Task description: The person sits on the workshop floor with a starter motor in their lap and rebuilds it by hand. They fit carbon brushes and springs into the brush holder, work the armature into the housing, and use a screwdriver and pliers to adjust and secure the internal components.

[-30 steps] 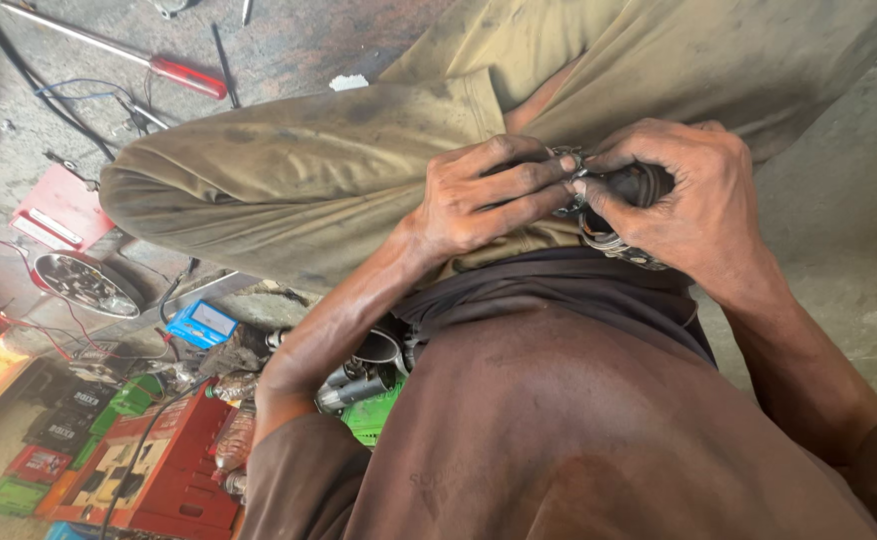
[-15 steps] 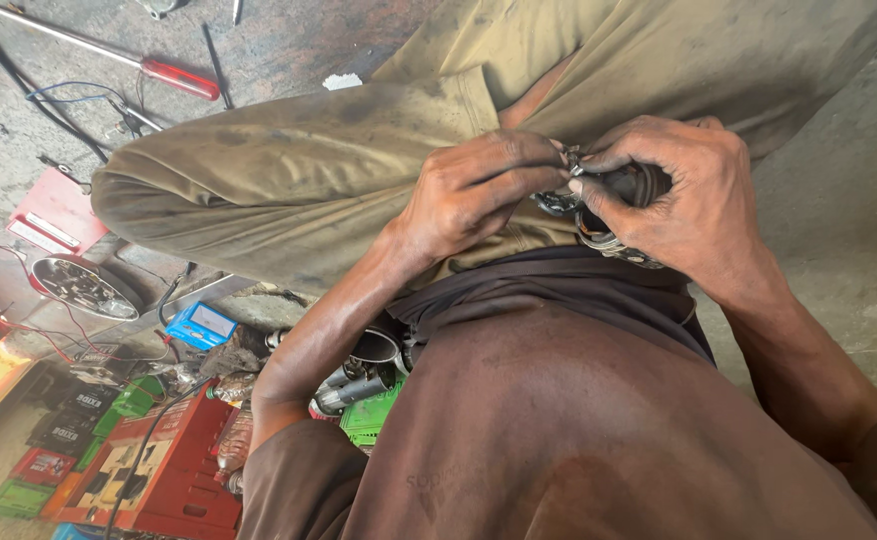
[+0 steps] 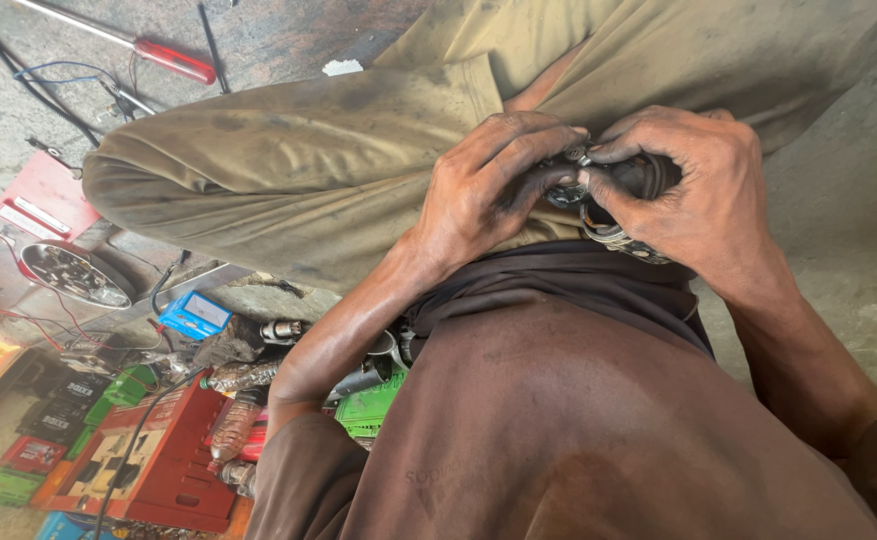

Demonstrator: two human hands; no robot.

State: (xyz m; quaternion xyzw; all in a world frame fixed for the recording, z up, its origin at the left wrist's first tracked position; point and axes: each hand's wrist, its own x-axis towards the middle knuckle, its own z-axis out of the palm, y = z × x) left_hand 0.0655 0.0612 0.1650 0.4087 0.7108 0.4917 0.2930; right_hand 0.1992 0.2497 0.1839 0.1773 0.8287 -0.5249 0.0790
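I sit on a concrete floor with my knees drawn up in khaki trousers (image 3: pixel 289 170). Both hands meet over my lap on a small dark metal part (image 3: pixel 614 195) with shiny ring-shaped pieces and a black cylindrical end. My left hand (image 3: pixel 494 185) pinches the part's left side with its fingertips. My right hand (image 3: pixel 694 185) wraps around the right side, covering most of it. Both hands are smeared with grease. The part's exact shape is largely hidden by my fingers.
A red-handled screwdriver (image 3: pixel 149 50) and dark cables lie on the floor at upper left. A round metal tray (image 3: pixel 74 275) of small pieces, a blue box (image 3: pixel 194 315), a red crate (image 3: pixel 149 460), green boxes and plastic bottles crowd the lower left.
The hands keep hold of the part; the left fingers have shifted slightly along it. The view has moved a little, nothing else differs.
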